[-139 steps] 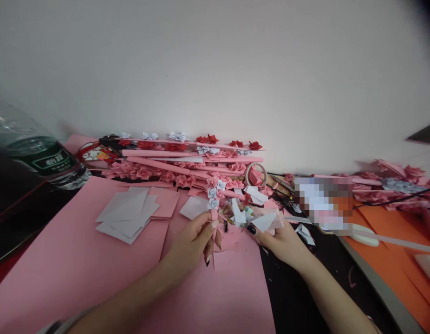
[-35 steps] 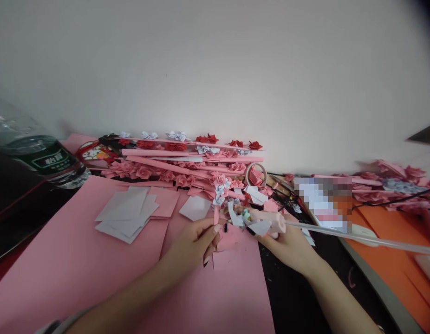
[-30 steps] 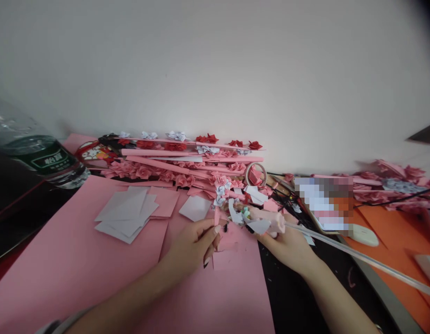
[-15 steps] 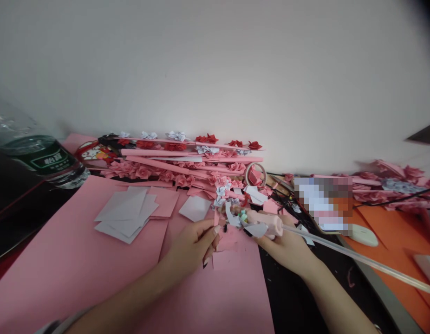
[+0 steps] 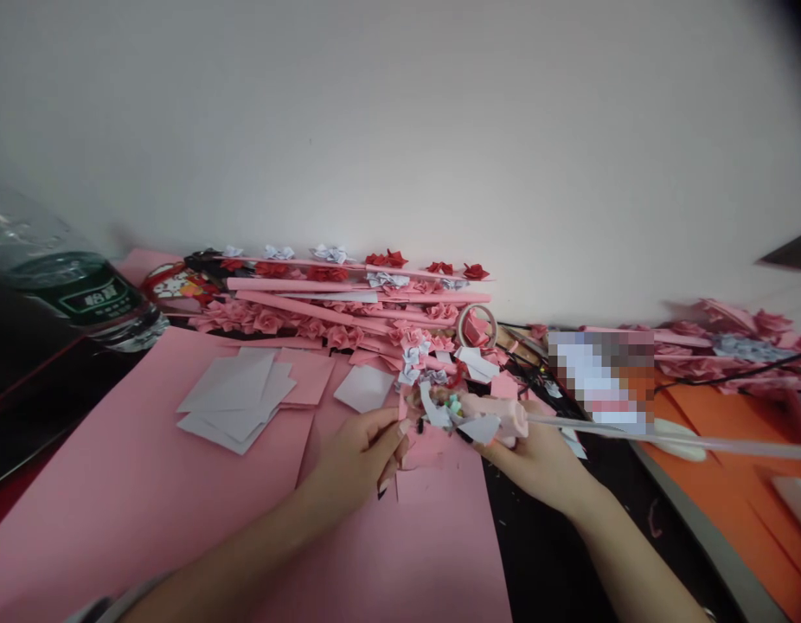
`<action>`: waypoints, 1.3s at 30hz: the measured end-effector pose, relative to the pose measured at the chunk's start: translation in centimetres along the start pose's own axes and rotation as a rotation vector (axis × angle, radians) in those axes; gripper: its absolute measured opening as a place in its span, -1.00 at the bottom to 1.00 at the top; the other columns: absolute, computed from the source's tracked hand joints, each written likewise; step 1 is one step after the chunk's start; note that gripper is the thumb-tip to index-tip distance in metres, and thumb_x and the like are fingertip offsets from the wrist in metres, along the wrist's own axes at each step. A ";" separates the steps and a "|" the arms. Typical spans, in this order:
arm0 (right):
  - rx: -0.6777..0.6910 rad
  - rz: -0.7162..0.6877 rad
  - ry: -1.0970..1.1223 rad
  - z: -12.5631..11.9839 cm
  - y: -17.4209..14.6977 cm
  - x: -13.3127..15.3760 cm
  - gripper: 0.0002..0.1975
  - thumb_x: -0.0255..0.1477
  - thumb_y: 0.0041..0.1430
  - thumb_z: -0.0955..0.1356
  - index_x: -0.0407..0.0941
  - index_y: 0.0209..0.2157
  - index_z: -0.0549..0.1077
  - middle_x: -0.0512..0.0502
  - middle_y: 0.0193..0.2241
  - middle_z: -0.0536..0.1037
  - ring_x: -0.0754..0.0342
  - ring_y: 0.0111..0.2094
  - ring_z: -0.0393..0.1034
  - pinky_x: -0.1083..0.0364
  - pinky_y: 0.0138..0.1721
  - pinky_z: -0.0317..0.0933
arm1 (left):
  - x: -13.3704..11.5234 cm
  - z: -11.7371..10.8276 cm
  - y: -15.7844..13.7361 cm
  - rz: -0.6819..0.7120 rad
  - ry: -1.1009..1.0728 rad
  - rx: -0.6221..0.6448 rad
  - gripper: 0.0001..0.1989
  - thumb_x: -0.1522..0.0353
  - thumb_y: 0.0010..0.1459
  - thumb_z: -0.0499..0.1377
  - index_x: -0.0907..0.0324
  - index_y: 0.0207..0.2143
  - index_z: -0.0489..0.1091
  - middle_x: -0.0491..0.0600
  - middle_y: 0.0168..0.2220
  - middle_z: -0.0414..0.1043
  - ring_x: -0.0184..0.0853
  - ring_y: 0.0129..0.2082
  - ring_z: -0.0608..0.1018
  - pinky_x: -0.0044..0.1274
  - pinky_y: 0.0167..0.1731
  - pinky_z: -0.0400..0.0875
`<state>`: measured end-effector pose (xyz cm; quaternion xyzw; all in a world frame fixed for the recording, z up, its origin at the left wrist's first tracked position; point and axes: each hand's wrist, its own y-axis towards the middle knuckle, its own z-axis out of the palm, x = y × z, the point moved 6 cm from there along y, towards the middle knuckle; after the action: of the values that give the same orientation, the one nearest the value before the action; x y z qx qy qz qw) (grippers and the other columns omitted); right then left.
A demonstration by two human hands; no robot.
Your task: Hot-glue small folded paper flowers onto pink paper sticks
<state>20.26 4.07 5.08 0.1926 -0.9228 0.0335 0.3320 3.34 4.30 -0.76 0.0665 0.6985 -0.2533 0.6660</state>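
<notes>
Over the near middle of the black surface (image 5: 536,554), the left hand (image 5: 365,446) pinches a pink stem (image 5: 403,405) between thumb and fingers, holding it roughly upright. White flowers (image 5: 413,359) run along its upper part, with pink flowers just above them, though whether those belong to it or to the pile behind is hard to tell. The right hand (image 5: 547,454) is wrapped around a pale pink glue gun (image 5: 501,412), its thumb along the near side and most of its fingers hidden. The gun's front end points left at the stem, very close; whether the two touch cannot be told. A clear glue stick (image 5: 608,427) juts from its back and reaches past the right edge of the view. White scraps (image 5: 479,428) and small green bits (image 5: 453,403) lie at its front, partly covering it.

Beneath the left hand spreads a large pink sheet (image 5: 147,484), bearing a stack of white squares (image 5: 228,385) beside pink squares (image 5: 306,376). A single white square (image 5: 363,388) lies nearer the stem. Along the wall (image 5: 400,130) runs a pile of flowered stems (image 5: 349,294), with a tape roll (image 5: 461,329) at its right end. A bottle (image 5: 89,294) stands far left; orange paper (image 5: 751,536) lies right.
</notes>
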 end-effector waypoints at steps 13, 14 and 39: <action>0.044 -0.013 -0.012 -0.2 0.1 0.4 -0.81 -0.43 0.22 0.23 -0.10 -0.33 0.47 0.00 -0.51 0.51 0.07 -0.45 0.39 0.15 -0.44 0.26 | 0.2 -0.2 0.0 -0.006 -0.006 -0.006 -0.71 0.27 0.22 -0.04 0.17 -0.55 0.15 -0.25 -0.64 0.14 -0.57 -0.75 0.14 -0.65 -0.68 0.06; 0.043 -0.009 -0.015 -0.1 0.0 0.3 -0.81 -0.43 0.22 0.23 -0.10 -0.35 0.47 0.00 -0.51 0.52 0.07 -0.45 0.40 0.16 -0.44 0.26 | 0.1 -0.2 0.0 -0.003 -0.005 -0.006 -0.71 0.28 0.22 -0.04 0.17 -0.56 0.15 -0.26 -0.65 0.13 -0.57 -0.75 0.14 -0.66 -0.68 0.06; -0.058 0.020 -0.025 -0.3 0.0 -0.5 -0.78 -0.47 0.18 0.24 -0.05 -0.23 0.51 -0.01 -0.41 0.60 0.02 -0.36 0.49 0.10 -0.26 0.34 | 0.1 0.0 0.0 -0.025 0.005 0.008 -0.69 0.23 0.21 -0.03 0.16 -0.56 0.15 -0.26 -0.67 0.10 -0.56 -0.76 0.12 -0.65 -0.68 0.05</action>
<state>20.77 4.28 4.96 0.1742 -0.9292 0.0076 0.3258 3.32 4.33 -0.84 0.0612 0.6999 -0.2641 0.6608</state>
